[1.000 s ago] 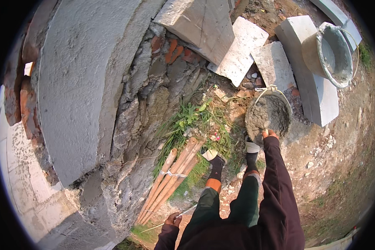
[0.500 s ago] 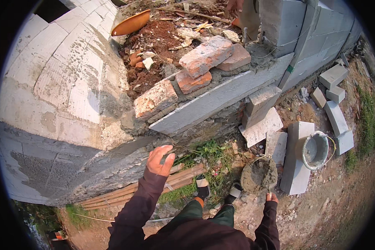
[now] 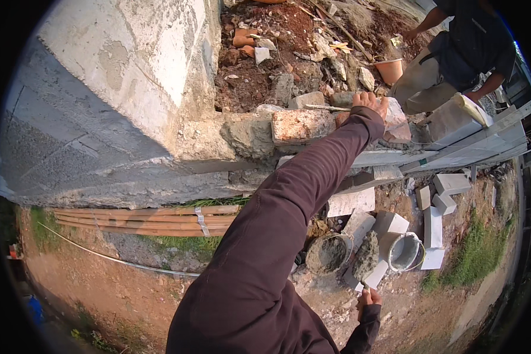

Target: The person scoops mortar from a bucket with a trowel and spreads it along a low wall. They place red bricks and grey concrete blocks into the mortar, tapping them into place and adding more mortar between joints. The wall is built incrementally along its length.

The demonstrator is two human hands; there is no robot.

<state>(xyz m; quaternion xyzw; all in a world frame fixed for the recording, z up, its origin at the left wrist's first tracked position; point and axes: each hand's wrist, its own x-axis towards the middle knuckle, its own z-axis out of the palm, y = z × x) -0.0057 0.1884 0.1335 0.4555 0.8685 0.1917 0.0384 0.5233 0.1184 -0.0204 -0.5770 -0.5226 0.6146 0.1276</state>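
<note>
My left hand (image 3: 369, 107) reaches across to the wall top. Its fingers are bent over a reddish brick (image 3: 397, 123), partly hidden by the hand and sleeve. Left of it, a worn orange brick (image 3: 302, 126) lies on the wall beside grey mortar (image 3: 249, 137). Low on the right, my right hand (image 3: 369, 299) is closed around the handle of a trowel (image 3: 366, 258); a heap of wet mortar covers its blade. The trowel is held above the pale blocks, beside a bucket of mortar (image 3: 327, 255).
A pale bucket (image 3: 405, 252) stands among light blocks (image 3: 433, 227) on the ground. Bamboo poles (image 3: 147, 222) lie along the wall's foot. Beyond the wall, a co-worker (image 3: 469, 50) bends over near an orange pot (image 3: 389, 71) and rubble.
My left hand has moved from open air to the bricks on the wall. My right hand has lifted a mortar-loaded trowel beside the bucket. The view has shifted, bringing the co-worker into sight.
</note>
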